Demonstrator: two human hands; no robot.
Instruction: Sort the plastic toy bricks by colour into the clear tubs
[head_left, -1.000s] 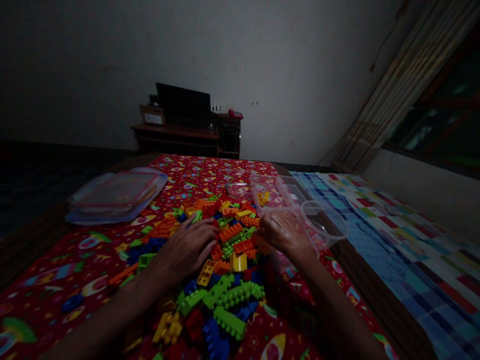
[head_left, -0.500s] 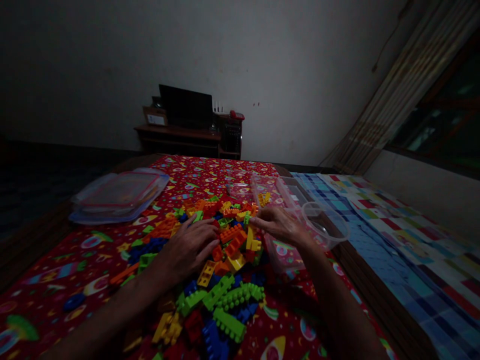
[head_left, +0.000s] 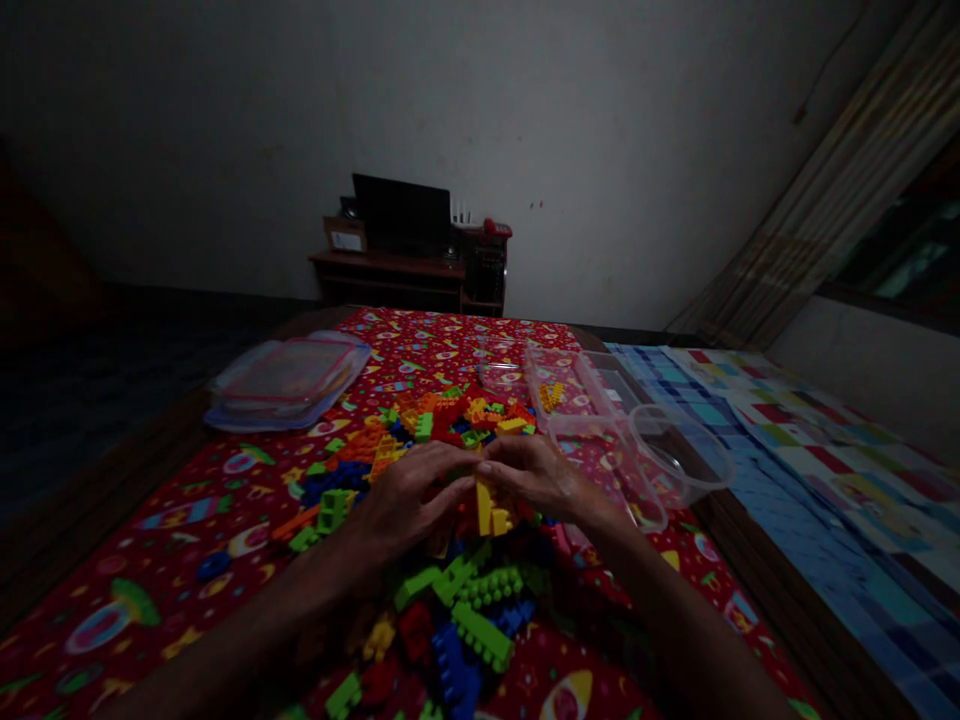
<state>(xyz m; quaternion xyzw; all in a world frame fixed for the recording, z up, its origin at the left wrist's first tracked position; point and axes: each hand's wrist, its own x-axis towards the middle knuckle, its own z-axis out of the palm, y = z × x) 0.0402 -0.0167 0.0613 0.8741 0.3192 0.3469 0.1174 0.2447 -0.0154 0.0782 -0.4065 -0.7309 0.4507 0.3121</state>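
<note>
Clearly, the yellow bricks point(head_left: 491, 512) hang pinched between the fingertips of the left hand point(head_left: 409, 500) and the right hand point(head_left: 536, 478), just above the brick pile point(head_left: 465, 600). I think so light a pinch may slip, and the piece could vanish among the loose bricks. Right of the grip, the round clear tub point(head_left: 679, 460) stands near the table edge.

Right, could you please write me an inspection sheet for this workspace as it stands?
Surface: red patterned cloth over a table, dimly lit.
Job's things: brick pile mid-table; yellow bricks between the hands.
Clutter: clear containers, round tub, stacked lids.
Grips: right hand pinches the yellow bricks; left hand touches them, hold unclear.
Cables: nothing seen.
Surroundings: desk with monitor, curtain, checked cloth at right.
</note>
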